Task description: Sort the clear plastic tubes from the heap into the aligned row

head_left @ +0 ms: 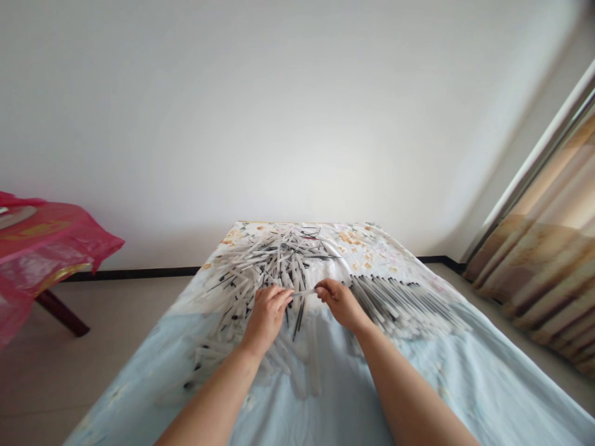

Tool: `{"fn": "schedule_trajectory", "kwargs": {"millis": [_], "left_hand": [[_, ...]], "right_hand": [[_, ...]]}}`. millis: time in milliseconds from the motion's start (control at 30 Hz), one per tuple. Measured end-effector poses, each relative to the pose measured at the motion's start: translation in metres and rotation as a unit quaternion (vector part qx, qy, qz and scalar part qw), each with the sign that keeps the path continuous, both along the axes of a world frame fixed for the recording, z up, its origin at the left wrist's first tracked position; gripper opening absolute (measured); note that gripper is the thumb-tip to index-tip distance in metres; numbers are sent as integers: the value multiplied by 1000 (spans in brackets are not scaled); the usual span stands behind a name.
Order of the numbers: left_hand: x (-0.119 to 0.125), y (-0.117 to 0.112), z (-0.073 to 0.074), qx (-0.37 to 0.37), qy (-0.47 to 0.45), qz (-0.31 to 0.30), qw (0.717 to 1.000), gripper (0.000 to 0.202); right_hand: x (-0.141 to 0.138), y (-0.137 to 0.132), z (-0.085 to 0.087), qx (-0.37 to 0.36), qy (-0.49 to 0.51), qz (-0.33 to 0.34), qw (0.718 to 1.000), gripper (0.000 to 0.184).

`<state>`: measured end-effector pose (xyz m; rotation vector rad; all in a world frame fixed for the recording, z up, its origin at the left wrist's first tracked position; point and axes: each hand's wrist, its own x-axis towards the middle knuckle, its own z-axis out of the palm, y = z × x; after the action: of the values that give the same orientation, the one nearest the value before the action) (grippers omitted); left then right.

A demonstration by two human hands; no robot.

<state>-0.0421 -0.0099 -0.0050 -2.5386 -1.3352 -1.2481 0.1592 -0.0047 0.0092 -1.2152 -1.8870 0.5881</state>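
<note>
My left hand (pixel 267 313) and my right hand (pixel 338 301) meet over the middle of a table, both with fingers pinched on the ends of one thin white pen tube (pixel 304 292) held level between them. Beneath and behind them lies a loose heap of white tubes and black refills (pixel 274 260). To the right of my right hand a row of assembled pens (pixel 404 300) lies side by side.
The table wears a pale blue flowered cloth (pixel 465 378). A table under a red plastic sheet (pixel 41 248) stands at the left. A striped curtain (pixel 548 272) hangs at the right, with a white wall behind.
</note>
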Motion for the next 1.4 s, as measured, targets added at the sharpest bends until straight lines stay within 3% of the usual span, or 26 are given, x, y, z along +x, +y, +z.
{"fn": "schedule_trajectory", "kwargs": {"millis": [100,267,467,767,1100,1233,1400], "left_hand": [[1,-1,0,1,3,-3,1000,23],[0,0,1,-2,6,2,1000,23],[-1,1,2,-2,-4,8,1000,23],[0,-3,4,-2,-6,8,1000,23],[-1,-4,8,11,1,16,1000,21],[-4,-1,8,1,-14,8,1000,21],[-8,4,7,-29,-33,-7,999,22]], "right_hand": [[-2,0,-3,-2,-19,-21,1000,40],[-1,4,-8,-88,-13,-37,995,52],[4,3,-5,-60,59,14,996,36],[-5,0,-4,-1,-30,-23,999,36],[-14,1,-9,-66,-1,-74,995,49],[-13,2,-9,-108,36,-51,992,50],[-8,0,-5,-71,53,-11,996,39]]}}
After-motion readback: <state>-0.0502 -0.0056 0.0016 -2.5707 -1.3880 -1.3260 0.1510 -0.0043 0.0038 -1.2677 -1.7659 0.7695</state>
